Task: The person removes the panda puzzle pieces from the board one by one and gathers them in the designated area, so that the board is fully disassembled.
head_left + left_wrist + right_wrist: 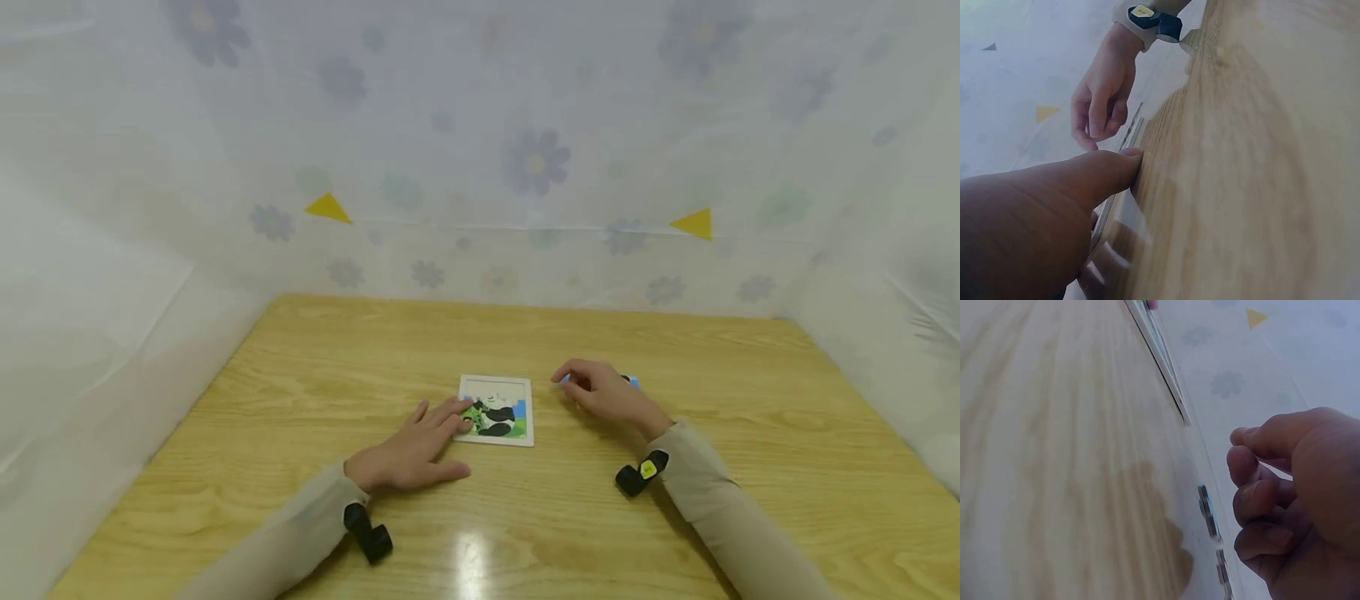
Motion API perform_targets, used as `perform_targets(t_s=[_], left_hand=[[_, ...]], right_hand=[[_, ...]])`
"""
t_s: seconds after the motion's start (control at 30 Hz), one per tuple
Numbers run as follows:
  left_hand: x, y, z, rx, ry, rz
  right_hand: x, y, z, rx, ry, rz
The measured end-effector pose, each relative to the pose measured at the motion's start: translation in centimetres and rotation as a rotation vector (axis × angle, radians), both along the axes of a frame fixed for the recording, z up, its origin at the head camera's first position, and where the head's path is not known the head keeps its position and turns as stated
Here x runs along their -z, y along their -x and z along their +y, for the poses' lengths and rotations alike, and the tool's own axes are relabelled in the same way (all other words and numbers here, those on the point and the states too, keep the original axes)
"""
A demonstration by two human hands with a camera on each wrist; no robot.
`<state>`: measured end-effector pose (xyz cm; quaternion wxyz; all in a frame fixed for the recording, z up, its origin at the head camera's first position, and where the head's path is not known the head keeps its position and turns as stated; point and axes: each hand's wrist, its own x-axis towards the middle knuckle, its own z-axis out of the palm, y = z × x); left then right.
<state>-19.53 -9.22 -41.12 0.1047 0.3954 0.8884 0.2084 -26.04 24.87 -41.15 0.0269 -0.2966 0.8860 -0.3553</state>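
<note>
Puzzle tray [527, 437] lies flat between my hands. My left hand [415, 450] rests flat, fingers straight, on its near-left corner. My right hand [603, 392], fingers curled, hovers over loose pieces [632, 382] right of it, nearer them.

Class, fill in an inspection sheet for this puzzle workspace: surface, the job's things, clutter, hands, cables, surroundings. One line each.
Surface: wooden table, light grain, with a glare spot near the front edge.
Job's things: panda puzzle board lying flat at the centre; loose blue pieces to its right, partly hidden.
Clutter: nothing seen.
Hands: left hand flat, fingertips resting on the board's lower left corner; right hand with curled fingers over the loose pieces, contact unclear.
Cables: nothing seen; only a black wrist camera on each arm.
Surroundings: flower-print sheet on three sides, with two yellow triangles.
</note>
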Motion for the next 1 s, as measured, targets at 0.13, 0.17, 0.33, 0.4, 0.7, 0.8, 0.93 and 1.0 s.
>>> perform_targets(t_s=[0.13, 0.17, 0.33, 0.4, 0.7, 0.8, 0.93, 1.0], left_hand=[[0.2, -0.1, 0.0, 0.004, -0.003, -0.003], [0.2, -0.1, 0.0, 0.004, 0.000, -0.004], [0.2, 0.1, 0.0, -0.005, 0.016, -0.004], [0.2, 0.1, 0.1, -0.014, 0.027, -0.001], [0.2, 0.3, 0.7, 0.002, 0.005, -0.002], [0.2, 0.4, 0.7, 0.004, 0.013, 0.003], [0.3, 0.6, 0.8, -0.004, 0.019, 0.012], [0.2, 0.6, 0.9, -0.018, 0.006, -0.008]], right_hand=[[0.1, 0.1, -2.0, -0.036, -0.002, -0.011], [0.2, 0.1, -2.5, -0.044, -0.002, -0.015], [0.1, 0.1, -4.7, -0.089, 0.002, -0.025], [-0.1, 0.2, -5.6, -0.116, 0.008, -0.031], [-0.3, 0.4, -7.8, -0.201, -0.032, -0.042], [-0.1, 0.5, -8.4, -0.230, -0.054, -0.041], [0.0, 0.5, -8.9, -0.243, -0.073, -0.021], [0.0, 0.5, -9.0, -0.242, -0.084, -0.017]])
